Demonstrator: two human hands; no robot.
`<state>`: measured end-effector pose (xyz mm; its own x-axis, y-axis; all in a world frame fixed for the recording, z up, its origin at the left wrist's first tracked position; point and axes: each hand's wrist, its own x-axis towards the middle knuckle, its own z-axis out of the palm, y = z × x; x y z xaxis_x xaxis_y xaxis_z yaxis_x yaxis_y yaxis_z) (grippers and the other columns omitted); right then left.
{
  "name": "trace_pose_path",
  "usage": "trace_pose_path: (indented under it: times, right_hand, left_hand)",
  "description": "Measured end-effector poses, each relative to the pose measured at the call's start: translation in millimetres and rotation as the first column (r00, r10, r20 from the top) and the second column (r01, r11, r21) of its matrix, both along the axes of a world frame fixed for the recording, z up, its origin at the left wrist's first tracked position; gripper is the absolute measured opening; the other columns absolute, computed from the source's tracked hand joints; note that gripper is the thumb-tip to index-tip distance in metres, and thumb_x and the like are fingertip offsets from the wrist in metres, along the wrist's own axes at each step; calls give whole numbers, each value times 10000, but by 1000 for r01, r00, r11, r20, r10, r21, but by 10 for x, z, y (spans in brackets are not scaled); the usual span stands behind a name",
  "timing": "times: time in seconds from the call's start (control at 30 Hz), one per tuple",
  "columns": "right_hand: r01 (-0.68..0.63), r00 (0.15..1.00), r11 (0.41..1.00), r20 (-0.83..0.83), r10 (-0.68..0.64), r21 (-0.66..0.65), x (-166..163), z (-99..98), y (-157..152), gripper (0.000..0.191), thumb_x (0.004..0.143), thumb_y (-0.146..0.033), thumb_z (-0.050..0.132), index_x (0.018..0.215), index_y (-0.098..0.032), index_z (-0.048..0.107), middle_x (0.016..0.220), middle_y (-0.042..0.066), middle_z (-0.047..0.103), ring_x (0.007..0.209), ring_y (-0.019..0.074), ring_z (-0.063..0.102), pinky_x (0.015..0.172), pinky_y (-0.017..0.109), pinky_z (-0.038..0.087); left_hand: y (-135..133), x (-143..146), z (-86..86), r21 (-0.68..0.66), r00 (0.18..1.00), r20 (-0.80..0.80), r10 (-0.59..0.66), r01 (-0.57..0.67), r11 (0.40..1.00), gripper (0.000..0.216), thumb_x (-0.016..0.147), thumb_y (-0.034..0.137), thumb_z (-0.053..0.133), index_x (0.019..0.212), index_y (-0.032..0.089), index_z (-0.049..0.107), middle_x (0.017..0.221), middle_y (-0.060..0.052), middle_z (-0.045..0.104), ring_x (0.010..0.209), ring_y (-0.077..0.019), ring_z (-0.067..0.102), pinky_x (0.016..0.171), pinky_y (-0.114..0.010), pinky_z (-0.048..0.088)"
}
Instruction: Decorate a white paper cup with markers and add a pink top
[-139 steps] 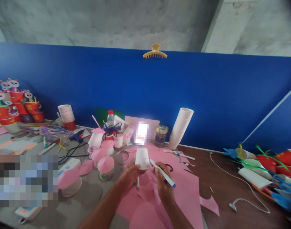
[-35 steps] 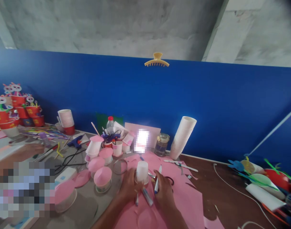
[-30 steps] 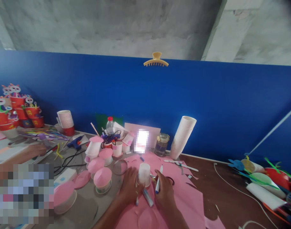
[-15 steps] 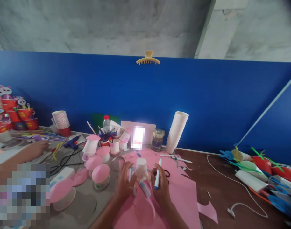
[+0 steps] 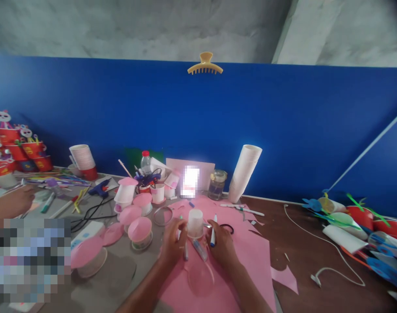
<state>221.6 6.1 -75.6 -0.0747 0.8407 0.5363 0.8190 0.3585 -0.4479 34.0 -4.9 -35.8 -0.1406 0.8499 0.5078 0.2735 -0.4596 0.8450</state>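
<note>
Your right hand (image 5: 220, 240) grips a white marker (image 5: 213, 237) by its barrel, blue end toward you and tip pointing away past the fingers. Your left hand (image 5: 174, 240) seems curled around a green-tipped pen (image 5: 179, 235), mostly hidden by the fingers. Between the two sits the white paper cup (image 5: 195, 224), upside down on the pink paper sheet (image 5: 250, 261) that covers this part of the counter (image 5: 114, 278). The left fingers are just beside the cup; whether they touch it, you cannot tell from here.

A paper cup this light should slide or dent easily, so free the left fingers of the pen before steadying it, and press lightly near the wide rim, where the wall is stiffest. Bring the marker in with a relaxed grip, the tip clear of the wall until the cup is firm.

Mind the scissors (image 5: 232, 227) beside your right hand, their blades toward the cup. The capped tube (image 5: 199, 250) lying in front could roll under your wrists; nudge it aside first.
</note>
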Motion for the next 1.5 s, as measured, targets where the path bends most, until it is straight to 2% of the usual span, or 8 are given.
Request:
trace_pose_path:
  times: [0.27, 0.47, 0.63, 0.77, 0.93, 1.07, 1.3, 1.5]
  right_hand:
    - [-150, 966, 975, 184, 179, -164, 35, 176, -120, 549, 718, -78, 542, 1236, -247, 612, 1070, 84, 732, 981, 283, 659, 895, 395, 412]
    - [-162, 964, 970, 181, 195, -179, 77, 112, -71, 432, 804, -90, 539, 1200, -235, 631, 1047, 100, 743, 968, 289, 682, 874, 416, 455]
    - [-184, 982, 980, -66, 179, -82, 124, 146, -17, 346, 886, -192, 490, 1216, -177, 595, 1083, 134, 724, 952, 261, 704, 807, 379, 543]
    - [-231, 929, 973, -296, 224, 11, 62, 279, -69, 308, 936, -269, 460, 1214, -187, 565, 1086, 121, 708, 918, 219, 714, 751, 314, 584]
    - [-370, 882, 925, -283, 378, 82, -68, 403, -193, 306, 928, -259, 496, 1219, -199, 568, 1095, 126, 691, 964, 231, 693, 825, 342, 582]
    - [-411, 864, 905, -270, 425, 111, -108, 383, -228, 346, 910, -254, 540, 1253, -204, 549, 1066, 117, 685, 938, 235, 684, 835, 369, 578]
    - [-341, 741, 919, -545, 393, 199, -125, 428, -251, 351, 968, -266, 484, 1317, -231, 506, 903, 53, 656, 745, 177, 659, 690, 327, 578]
    - [-301, 610, 929, -706, 360, 213, -149, 500, -280, 258, 973, -325, 523, 1216, -248, 564, 815, 9, 635, 603, 131, 603, 570, 276, 540]
  left_hand:
    - [-54, 33, 38, -5, 998, -21, -66, 66, 998, 92, 824, 268, 622, 824, 217, 699, 800, -63, 687, 765, -211, 626, 745, -320, 478]
    - [-64, 41, 10, 31, 995, -66, -72, 74, 997, 119, 854, 233, 573, 822, 214, 686, 796, -64, 686, 751, -204, 633, 732, -317, 480]
    - [-77, 58, -3, 43, 994, -77, -73, 77, 996, 121, 860, 207, 559, 851, 210, 680, 814, -64, 676, 761, -200, 629, 725, -311, 486]
    - [-90, 64, -23, 63, 986, -124, -115, 123, 990, 242, 857, 169, 555, 1067, 208, 669, 979, -87, 670, 760, -183, 631, 765, -330, 508]
    - [-118, 73, -33, -28, 949, -165, -269, 268, 963, 331, 880, 215, 574, 1202, 224, 649, 1043, -105, 675, 791, -198, 639, 782, -340, 517]
    - [-113, 91, -40, -67, 948, -138, -286, 280, 958, 207, 884, 256, 590, 1053, 223, 705, 934, -90, 702, 809, -206, 643, 759, -317, 506]
    - [-41, 94, 36, -187, 940, 295, -171, 232, 955, 244, 846, 419, 649, 857, 175, 664, 672, -13, 633, 583, -138, 589, 565, -250, 459]
    - [4, 26, 226, -208, 585, 802, -123, 466, 860, 372, 646, 393, 857, 828, 169, 621, 837, -24, 732, 562, -103, 631, 652, -270, 527]
